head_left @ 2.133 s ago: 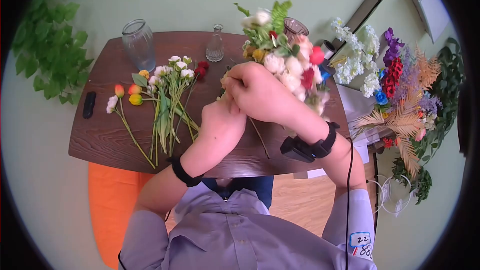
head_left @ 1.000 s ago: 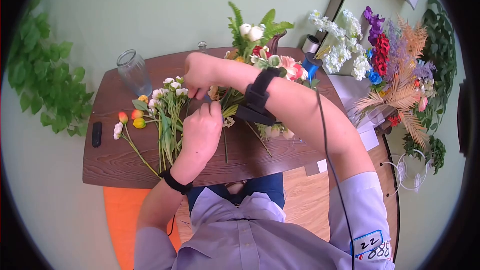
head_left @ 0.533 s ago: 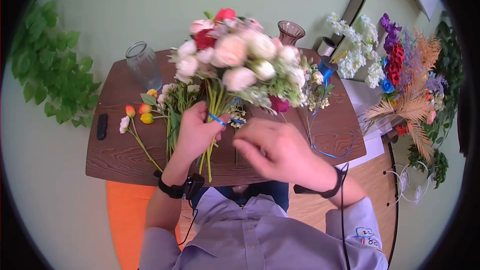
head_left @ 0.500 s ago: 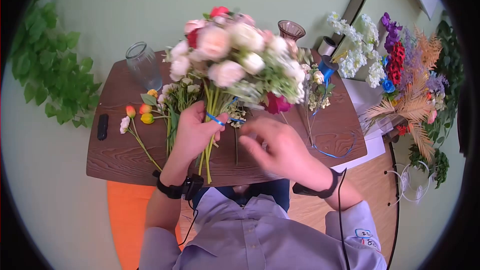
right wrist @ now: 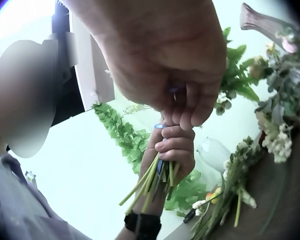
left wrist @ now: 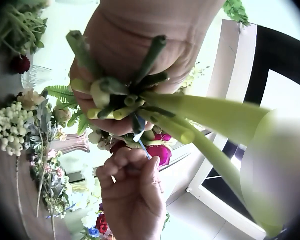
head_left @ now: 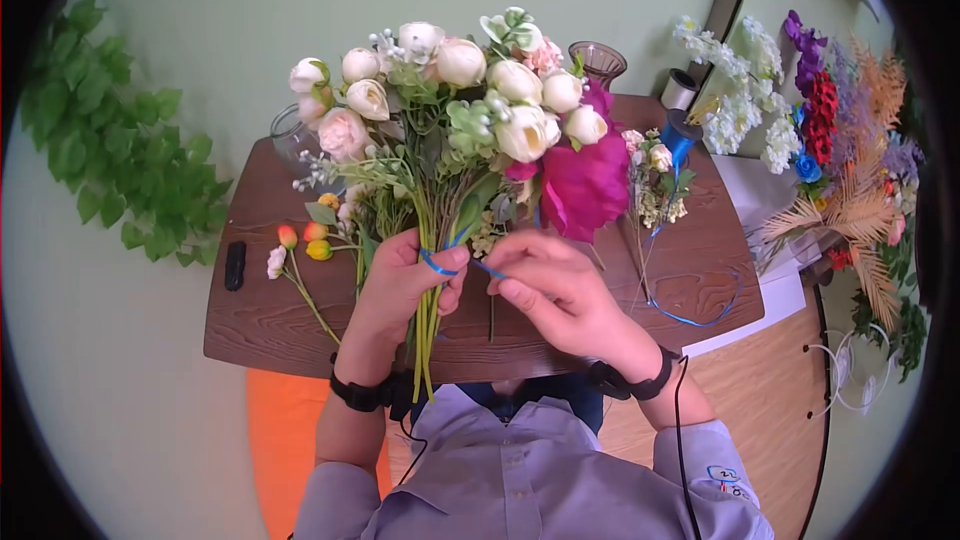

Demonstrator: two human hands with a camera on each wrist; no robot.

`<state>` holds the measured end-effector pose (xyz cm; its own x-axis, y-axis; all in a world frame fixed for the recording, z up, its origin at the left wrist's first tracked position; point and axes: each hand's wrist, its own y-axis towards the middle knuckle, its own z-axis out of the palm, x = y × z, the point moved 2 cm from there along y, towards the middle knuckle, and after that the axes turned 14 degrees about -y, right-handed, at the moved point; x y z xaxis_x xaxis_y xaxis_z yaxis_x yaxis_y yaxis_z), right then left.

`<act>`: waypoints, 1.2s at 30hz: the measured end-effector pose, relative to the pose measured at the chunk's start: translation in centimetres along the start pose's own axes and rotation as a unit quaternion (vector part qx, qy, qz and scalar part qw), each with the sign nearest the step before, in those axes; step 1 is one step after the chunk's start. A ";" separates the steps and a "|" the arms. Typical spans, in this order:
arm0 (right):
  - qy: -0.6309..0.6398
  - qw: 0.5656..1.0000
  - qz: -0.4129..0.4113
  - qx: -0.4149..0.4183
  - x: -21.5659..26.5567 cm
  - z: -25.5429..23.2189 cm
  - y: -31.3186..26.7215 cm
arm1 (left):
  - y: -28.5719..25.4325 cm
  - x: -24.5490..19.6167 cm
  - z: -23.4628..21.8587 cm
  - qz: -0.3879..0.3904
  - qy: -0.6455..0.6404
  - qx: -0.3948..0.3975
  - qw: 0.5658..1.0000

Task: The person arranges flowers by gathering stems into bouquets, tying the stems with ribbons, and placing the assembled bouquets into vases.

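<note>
A bouquet of artificial flowers (head_left: pixel 462 62), mostly pale roses with one large magenta bloom (head_left: pixel 585 188) on the right, stands upright above the table. My left hand (head_left: pixel 395 280) grips its green stems (head_left: pixel 424 340) below the blooms. Blue ribbon (head_left: pixel 440 267) wraps the stems at the left thumb. From there a short length runs to my right hand (head_left: pixel 565 290), which pinches it between thumb and fingers. The left wrist view shows the cut stem ends (left wrist: pixel 131 100) poking out of the left fist. In the right wrist view the left fingers (right wrist: pixel 176 144) are curled round the stems.
Loose tulips (head_left: pixel 318 249) and white flowers lie left on the dark table (head_left: pixel 290 330), near a black object (head_left: pixel 234 265). A clear glass vase (head_left: pixel 290 145) and a brownish vase (head_left: pixel 598 62) stand behind. Right is a blue ribbon spool (head_left: pixel 681 137), its ribbon (head_left: pixel 700 322) looping across the table.
The hands have parted from crossed over the stems. The bouquet has come upright and turned, its magenta bloom now large at the right. My right hand has closed on the ribbon.
</note>
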<state>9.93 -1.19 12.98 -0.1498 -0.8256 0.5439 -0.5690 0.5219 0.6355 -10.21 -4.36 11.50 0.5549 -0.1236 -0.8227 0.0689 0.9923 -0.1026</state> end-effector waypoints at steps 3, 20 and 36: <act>0.195 0.979 0.060 -0.023 -0.3 0.4 0.3 | 0.1 0.7 -0.1 -0.020 -0.037 0.023 0.999; 0.326 0.883 0.337 -0.029 -1.3 1.6 -2.2 | -1.9 1.2 0.9 0.011 -0.054 0.020 0.998; 0.029 0.998 0.063 0.011 2.1 -0.5 -2.4 | -0.6 2.2 -0.1 -0.013 -0.018 0.062 0.998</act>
<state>11.42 -4.06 12.84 -0.1747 -0.7404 0.6491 -0.5671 0.6146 0.5483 -9.11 -5.21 9.73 0.5802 -0.1518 -0.8002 0.1851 0.9814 -0.0520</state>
